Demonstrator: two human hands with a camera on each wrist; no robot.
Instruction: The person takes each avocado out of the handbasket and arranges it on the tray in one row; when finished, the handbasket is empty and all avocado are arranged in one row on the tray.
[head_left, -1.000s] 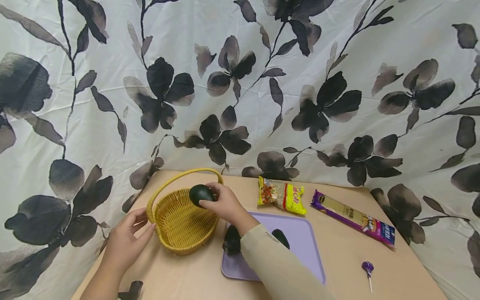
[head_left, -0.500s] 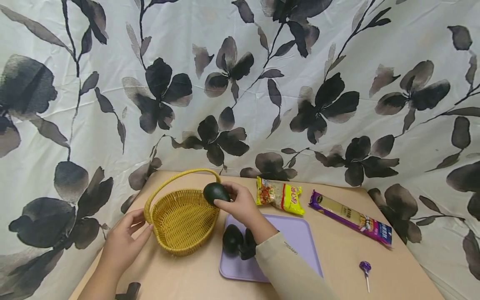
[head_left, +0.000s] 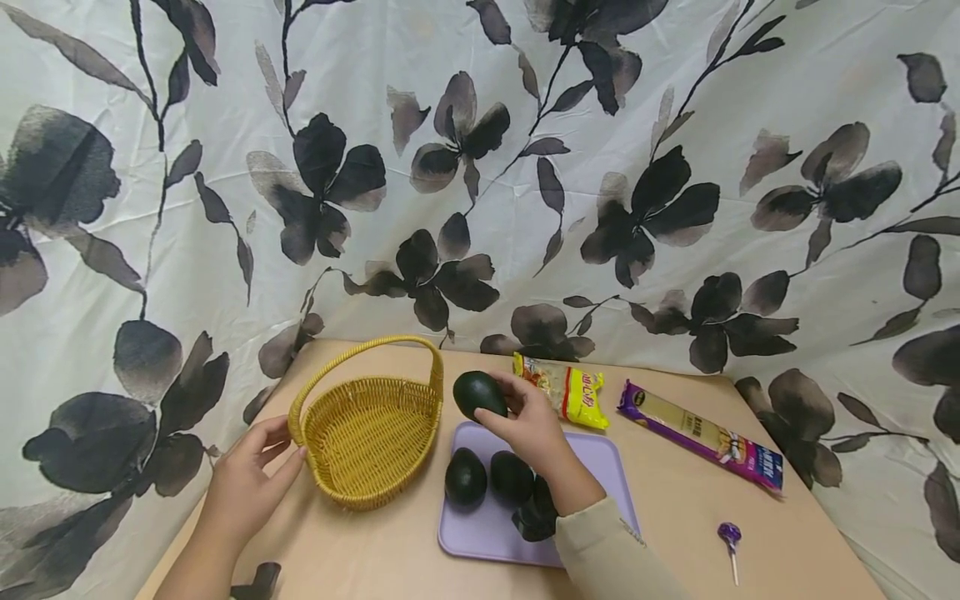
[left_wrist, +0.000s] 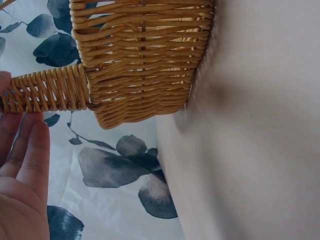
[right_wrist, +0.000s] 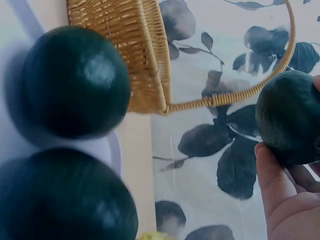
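Observation:
In the head view my right hand [head_left: 528, 421] grips a dark green avocado [head_left: 480, 396] above the back edge of the lilac tray [head_left: 480, 546]. The right wrist view shows this held avocado [right_wrist: 290, 117] with fingers and thumb around it. Two more avocados, one at the tray's left [head_left: 466, 479] and one beside it [head_left: 512, 479], lie on the tray. Dark shapes under my right wrist are partly hidden. My left hand [head_left: 251, 475] pinches the handle base of a yellow woven basket [head_left: 367, 442], left of the tray. The basket's visible inside holds nothing.
Behind the tray lies a yellow-ended food packet [head_left: 581, 396], partly covered by my right hand. A long purple packet [head_left: 705, 437] and a purple lollipop [head_left: 730, 533] lie to the right. A floral cloth [head_left: 525, 208] hangs behind the table [head_left: 375, 558].
My right hand has carried the avocado rightward, from over the basket's right rim to above the tray's back edge. The left hand stays at the basket handle.

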